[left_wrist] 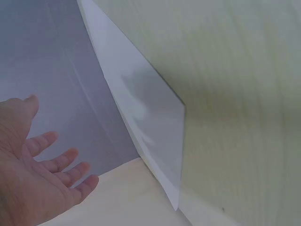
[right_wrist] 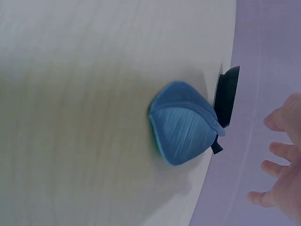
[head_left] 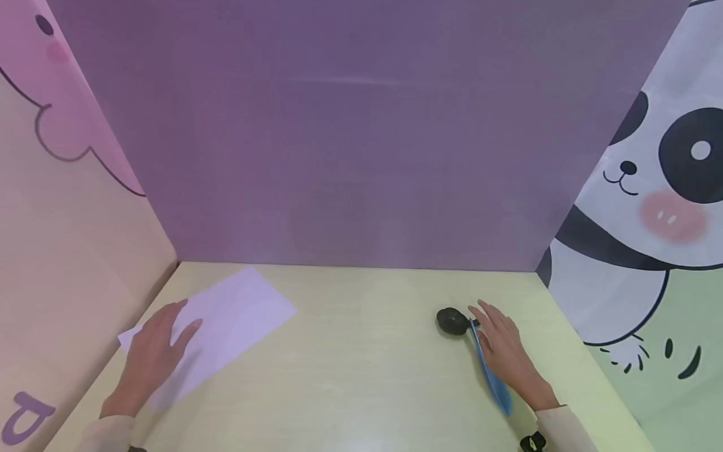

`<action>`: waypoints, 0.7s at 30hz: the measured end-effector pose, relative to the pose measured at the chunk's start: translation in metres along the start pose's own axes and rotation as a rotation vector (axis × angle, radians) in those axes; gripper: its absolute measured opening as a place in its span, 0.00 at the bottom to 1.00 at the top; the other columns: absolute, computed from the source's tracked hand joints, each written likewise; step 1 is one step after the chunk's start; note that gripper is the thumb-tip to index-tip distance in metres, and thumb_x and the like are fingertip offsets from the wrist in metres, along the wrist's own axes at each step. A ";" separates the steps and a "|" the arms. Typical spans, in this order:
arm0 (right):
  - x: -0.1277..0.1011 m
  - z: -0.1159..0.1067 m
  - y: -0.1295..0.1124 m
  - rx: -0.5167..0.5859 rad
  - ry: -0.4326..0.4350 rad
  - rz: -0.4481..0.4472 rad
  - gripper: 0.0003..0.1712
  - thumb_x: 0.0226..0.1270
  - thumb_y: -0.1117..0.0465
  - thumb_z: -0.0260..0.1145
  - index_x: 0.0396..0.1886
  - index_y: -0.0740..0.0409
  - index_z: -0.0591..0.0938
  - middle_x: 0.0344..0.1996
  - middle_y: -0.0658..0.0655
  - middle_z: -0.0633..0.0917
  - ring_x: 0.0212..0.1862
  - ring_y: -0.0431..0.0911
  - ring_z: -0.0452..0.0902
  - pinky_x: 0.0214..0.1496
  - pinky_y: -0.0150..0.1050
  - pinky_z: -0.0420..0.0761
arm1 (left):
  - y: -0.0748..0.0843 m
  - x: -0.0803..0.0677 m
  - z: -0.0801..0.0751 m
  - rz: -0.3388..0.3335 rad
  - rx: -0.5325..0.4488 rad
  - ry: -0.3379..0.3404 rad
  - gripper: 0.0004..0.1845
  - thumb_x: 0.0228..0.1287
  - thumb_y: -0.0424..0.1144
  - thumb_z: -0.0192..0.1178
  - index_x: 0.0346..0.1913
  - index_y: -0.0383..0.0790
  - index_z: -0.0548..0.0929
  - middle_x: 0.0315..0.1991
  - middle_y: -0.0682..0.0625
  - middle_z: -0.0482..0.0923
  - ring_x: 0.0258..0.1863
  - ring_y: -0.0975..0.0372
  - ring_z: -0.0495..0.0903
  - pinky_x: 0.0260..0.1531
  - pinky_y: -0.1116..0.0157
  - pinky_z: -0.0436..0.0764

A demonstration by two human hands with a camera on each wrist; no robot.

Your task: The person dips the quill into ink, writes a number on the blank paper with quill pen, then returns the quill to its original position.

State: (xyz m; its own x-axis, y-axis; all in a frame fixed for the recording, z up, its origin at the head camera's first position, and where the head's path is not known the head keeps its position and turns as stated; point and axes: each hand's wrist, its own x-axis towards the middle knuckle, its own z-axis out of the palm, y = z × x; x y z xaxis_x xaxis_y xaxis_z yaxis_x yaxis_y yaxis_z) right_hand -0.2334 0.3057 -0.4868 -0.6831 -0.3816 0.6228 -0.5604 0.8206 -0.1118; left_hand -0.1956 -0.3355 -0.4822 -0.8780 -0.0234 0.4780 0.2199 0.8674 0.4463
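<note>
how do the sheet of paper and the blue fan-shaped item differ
Size: the sheet of paper is clearly larger than the blue fan-shaped item.
Shape: the sheet of paper has straight edges and sharp corners; the blue fan-shaped item has curved edges.
Surface: the sheet of paper looks plain, while the blue fan-shaped item shows fine lines.
Both rest on the table, and neither is held.

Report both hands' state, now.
Left hand: open, holding nothing, over the pale sheet.
Right hand: open, holding nothing, beside the blue item.
</note>
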 end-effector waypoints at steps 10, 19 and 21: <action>-0.003 -0.002 0.002 -0.011 0.019 0.003 0.33 0.56 0.84 0.70 0.63 0.68 0.79 0.63 0.73 0.78 0.58 0.70 0.77 0.52 0.72 0.78 | -0.004 -0.003 -0.009 -0.169 -0.014 0.003 0.25 0.81 0.44 0.54 0.65 0.24 0.73 0.64 0.23 0.71 0.61 0.27 0.69 0.52 0.29 0.71; -0.005 -0.004 0.004 -0.038 -0.007 0.005 0.31 0.55 0.84 0.70 0.60 0.67 0.81 0.59 0.71 0.81 0.57 0.68 0.79 0.46 0.69 0.82 | -0.017 -0.007 -0.016 -0.305 -0.014 -0.051 0.26 0.81 0.44 0.50 0.65 0.22 0.71 0.63 0.19 0.68 0.64 0.25 0.64 0.56 0.27 0.69; -0.005 -0.004 0.004 -0.038 -0.016 0.003 0.30 0.55 0.84 0.70 0.60 0.67 0.81 0.57 0.70 0.82 0.55 0.67 0.80 0.44 0.67 0.83 | -0.019 -0.009 -0.017 -0.323 -0.010 -0.064 0.25 0.81 0.43 0.50 0.65 0.22 0.70 0.63 0.19 0.67 0.64 0.26 0.64 0.54 0.28 0.70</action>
State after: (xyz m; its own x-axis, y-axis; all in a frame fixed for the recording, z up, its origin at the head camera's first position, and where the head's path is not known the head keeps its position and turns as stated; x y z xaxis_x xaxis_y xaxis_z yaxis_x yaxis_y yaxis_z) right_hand -0.2300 0.3127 -0.4875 -0.6921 -0.3858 0.6100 -0.5405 0.8372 -0.0837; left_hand -0.1849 -0.3598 -0.4818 -0.9279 -0.2650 0.2621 -0.0706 0.8155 0.5744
